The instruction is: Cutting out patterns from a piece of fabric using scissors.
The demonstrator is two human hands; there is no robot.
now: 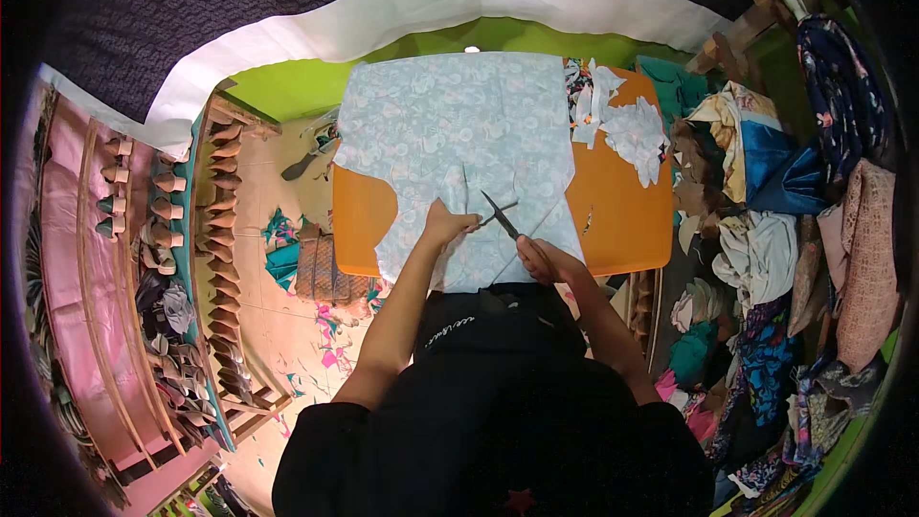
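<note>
A pale blue-green patterned fabric (pixel 450 110) lies spread over an orange table (pixel 622 220), its near edge reaching my body. In my right hand (pixel 544 260) is a pair of dark scissors (pixel 503 218), blades parted and pointing up and left over the fabric. My left hand (pixel 448 226) is closed on the fabric just left of the blades, where the cloth rises in small folds. Exactly how much cloth its fingers pinch is hard to see.
Pale fabric scraps (pixel 634 134) lie at the table's far right. Heaps of folded cloth (pixel 756 254) fill the right side. On the left stand racks of shoes (pixel 223 220), and colourful offcuts (pixel 328 335) litter the floor beside a brown woven bundle (pixel 330 266).
</note>
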